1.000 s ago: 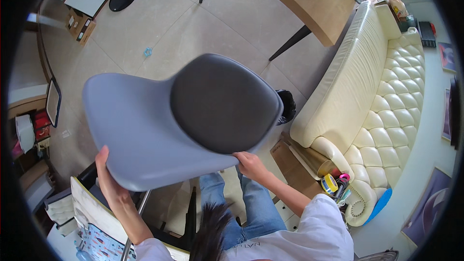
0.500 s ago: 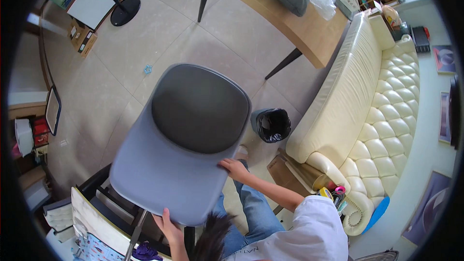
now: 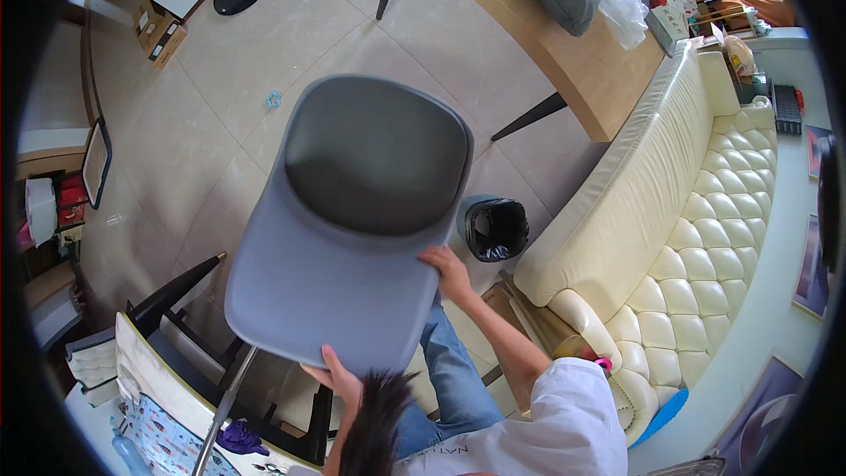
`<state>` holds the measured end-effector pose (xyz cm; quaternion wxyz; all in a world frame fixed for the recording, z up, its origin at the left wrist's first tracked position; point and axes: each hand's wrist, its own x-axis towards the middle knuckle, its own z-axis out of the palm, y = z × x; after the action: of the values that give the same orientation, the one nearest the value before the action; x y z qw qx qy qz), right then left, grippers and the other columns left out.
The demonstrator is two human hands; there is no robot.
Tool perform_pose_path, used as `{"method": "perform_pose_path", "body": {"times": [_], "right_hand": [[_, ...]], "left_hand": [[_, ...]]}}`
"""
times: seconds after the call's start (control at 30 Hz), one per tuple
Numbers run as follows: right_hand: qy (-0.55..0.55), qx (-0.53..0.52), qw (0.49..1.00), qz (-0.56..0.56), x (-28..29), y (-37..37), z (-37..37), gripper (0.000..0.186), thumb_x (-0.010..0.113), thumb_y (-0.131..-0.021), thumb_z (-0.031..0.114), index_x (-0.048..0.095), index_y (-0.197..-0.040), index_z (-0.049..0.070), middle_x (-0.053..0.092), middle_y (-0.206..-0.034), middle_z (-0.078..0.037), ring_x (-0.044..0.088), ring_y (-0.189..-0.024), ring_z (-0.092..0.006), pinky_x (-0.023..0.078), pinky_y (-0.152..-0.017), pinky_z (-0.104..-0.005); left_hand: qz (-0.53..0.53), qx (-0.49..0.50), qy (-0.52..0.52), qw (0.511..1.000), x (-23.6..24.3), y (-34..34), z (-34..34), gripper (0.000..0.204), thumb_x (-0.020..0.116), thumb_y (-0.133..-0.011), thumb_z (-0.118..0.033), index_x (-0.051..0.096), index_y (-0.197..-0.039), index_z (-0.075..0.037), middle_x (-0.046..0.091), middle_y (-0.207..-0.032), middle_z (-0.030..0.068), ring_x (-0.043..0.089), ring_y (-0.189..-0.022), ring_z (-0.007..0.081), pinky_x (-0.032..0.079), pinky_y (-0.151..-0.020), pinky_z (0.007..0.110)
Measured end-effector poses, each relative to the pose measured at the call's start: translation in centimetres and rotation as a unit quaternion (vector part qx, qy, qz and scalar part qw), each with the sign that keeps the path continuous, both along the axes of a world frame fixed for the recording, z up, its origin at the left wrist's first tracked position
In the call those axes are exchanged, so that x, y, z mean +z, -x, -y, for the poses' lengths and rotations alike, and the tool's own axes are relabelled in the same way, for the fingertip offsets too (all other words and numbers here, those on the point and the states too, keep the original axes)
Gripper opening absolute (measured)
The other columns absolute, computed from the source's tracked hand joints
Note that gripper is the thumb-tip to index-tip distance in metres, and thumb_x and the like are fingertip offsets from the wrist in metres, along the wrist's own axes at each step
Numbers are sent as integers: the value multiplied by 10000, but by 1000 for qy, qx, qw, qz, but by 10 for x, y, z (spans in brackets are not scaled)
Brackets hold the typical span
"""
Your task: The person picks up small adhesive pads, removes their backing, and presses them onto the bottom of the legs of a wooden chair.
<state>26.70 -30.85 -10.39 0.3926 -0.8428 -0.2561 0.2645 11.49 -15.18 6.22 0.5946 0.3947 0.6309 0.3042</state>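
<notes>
A smooth grey chair shell (image 3: pixel 326 295) with a dark grey rounded pad (image 3: pixel 379 159) at its far end lies in front of me, tilted a little. My left hand (image 3: pixel 339 379) grips its near edge, thumb on top and the other fingers partly hidden. On the right edge, my right hand (image 3: pixel 448 271) is closed round the rim, its fingertips on the upper face. A shiny metal tube (image 3: pixel 225 405) slants down from under the shell's near left corner; whether it joins the chair cannot be made out. The shell's underside is hidden.
Right of the chair stands a bin with a black liner (image 3: pixel 496 231), beside a cream tufted sofa (image 3: pixel 608 203). A wooden table (image 3: pixel 529 26) is at the back. Black-framed furniture (image 3: pixel 189 344) crowds the near left. A small blue star-shaped thing (image 3: pixel 274 100) lies on the floor.
The view has turned slightly. In the picture the chair shell has shifted up and a little to the right, with both my hands still gripping it.
</notes>
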Motion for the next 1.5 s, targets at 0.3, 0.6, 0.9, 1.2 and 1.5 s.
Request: {"method": "perform_pose_path", "body": {"times": [0.3,0.6,0.9,1.2,1.5], "right_hand": [[-42,-133,989,43,-10,-96,-17,346,488,-660,-82,599,-960,49,587,-1020,-124,525,-1024,-295,399,-900,-353],[-24,-241,970,23,-21,-96,29,230,470,-793,12,537,-1013,10,582,-956,-184,548,-927,-345,436,-794,-352],[328,-131,905,-236,-34,174,229,245,475,-783,189,604,-922,34,619,-918,-180,591,-895,-318,467,-778,-374],[248,-199,839,-442,55,279,217,343,433,-784,147,578,-1076,41,625,-989,-124,597,-896,-211,462,-801,-320],[217,-263,851,-399,97,239,193,257,461,-819,146,594,-1011,39,650,-835,-88,618,-677,-159,489,-558,-282]], "left_hand": [[125,-101,-32,986,-19,-122,-37,543,549,-855,-178,237,-1288,-77,360,-1258,116,407,-1106,227,371,-907,364],[172,-224,-107,953,-33,-244,-93,436,510,-864,-146,265,-1166,52,374,-1214,186,390,-1101,227,272,-975,326],[128,-249,-170,945,-42,-339,-75,403,493,-841,-149,270,-1094,72,423,-1084,233,437,-1027,269,313,-919,327],[202,-464,337,794,-40,-272,-99,472,372,-896,-484,484,-1116,-83,515,-1119,67,536,-969,200,446,-825,355],[673,-719,24,172,288,89,-117,948,495,-745,-646,189,-1367,0,418,-1247,286,202,-1272,447,-99,-971,591]]}}
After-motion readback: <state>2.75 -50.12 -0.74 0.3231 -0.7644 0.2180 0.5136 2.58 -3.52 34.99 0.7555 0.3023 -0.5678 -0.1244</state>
